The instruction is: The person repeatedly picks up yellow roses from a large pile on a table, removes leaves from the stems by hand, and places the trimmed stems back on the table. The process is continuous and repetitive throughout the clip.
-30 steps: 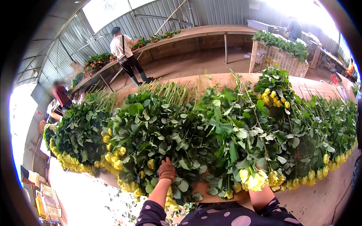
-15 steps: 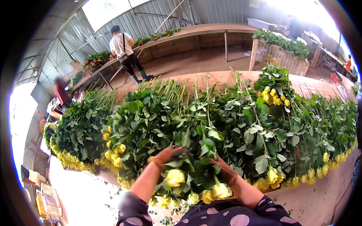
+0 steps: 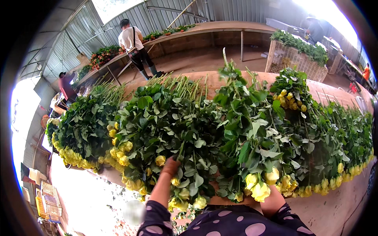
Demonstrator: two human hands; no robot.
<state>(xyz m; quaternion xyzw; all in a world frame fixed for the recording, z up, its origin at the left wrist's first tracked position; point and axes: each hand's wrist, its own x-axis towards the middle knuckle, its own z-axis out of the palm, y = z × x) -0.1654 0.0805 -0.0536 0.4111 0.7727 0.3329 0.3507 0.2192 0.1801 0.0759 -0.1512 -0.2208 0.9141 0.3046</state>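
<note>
Yellow roses with long leafy stems lie in a deep row across the table, blooms toward me. My left hand (image 3: 171,166), in a brown glove, is closed round a rose stem (image 3: 181,149) among the leaves, left of centre. To the right, a few yellow roses (image 3: 260,192) are raised above the row, their stems pointing away from me. My right forearm (image 3: 274,202) reaches in under these blooms; the leaves and flowers hide the right hand that holds them. A small bunch of yellow roses (image 3: 290,103) lies on top of the row at the far right.
The wooden table (image 3: 212,78) shows beyond the stems. A person in a white shirt (image 3: 132,41) stands at a back bench (image 3: 220,26) with red-orange flowers. A wicker crate (image 3: 289,59) of greenery stands back right. Another person (image 3: 66,87) is at far left, near yellow baskets (image 3: 49,200).
My right hand has carried the roses to the right and raised them, stems swinging up. My left hand has come slightly left and nearer to me, away from the right one.
</note>
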